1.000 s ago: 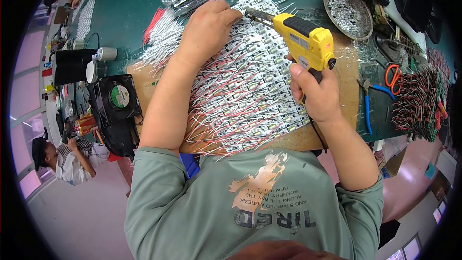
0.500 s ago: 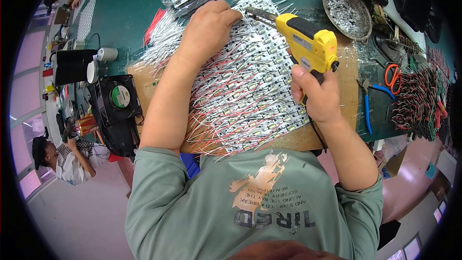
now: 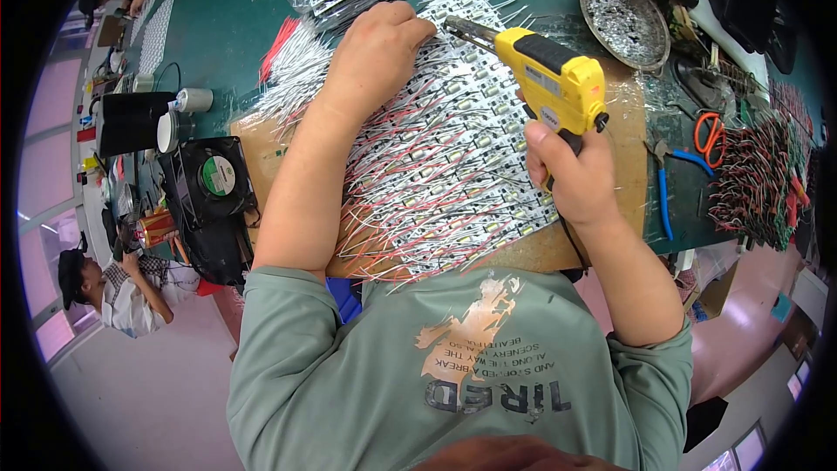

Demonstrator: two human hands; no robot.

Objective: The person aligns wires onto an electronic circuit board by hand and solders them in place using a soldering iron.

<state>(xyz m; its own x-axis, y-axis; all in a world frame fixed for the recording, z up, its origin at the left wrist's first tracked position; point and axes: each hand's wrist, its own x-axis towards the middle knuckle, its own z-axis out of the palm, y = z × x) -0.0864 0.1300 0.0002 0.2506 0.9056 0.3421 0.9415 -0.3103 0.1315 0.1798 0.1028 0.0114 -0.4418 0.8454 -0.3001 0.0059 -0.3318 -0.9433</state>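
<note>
My right hand (image 3: 571,170) is wrapped round the grip of a yellow and black soldering gun (image 3: 558,78). Its metal tip points left and reaches down to the far part of a sheet of small white circuit boards (image 3: 475,126). Just left of that tip, my left hand (image 3: 379,48) is pinched at the boards; what its fingertips hold is hidden. Red and white wires (image 3: 392,201) stick out from row after row of the boards. Beside my left wrist lies a bundle of loose white wires (image 3: 301,70) with some red ends.
A wooden board (image 3: 610,235) lies under the sheet. To the right are a metal dish of solder scraps (image 3: 625,22), blue-handled cutters (image 3: 664,187), orange-handled scissors (image 3: 711,139) and a heap of wired pieces (image 3: 758,174). A black fan (image 3: 209,179) stands left. Other people (image 3: 122,288) sit farther left.
The soldering gun and my right hand have shifted slightly left and toward me, the tip staying near my left fingertips. My left hand has barely moved.
</note>
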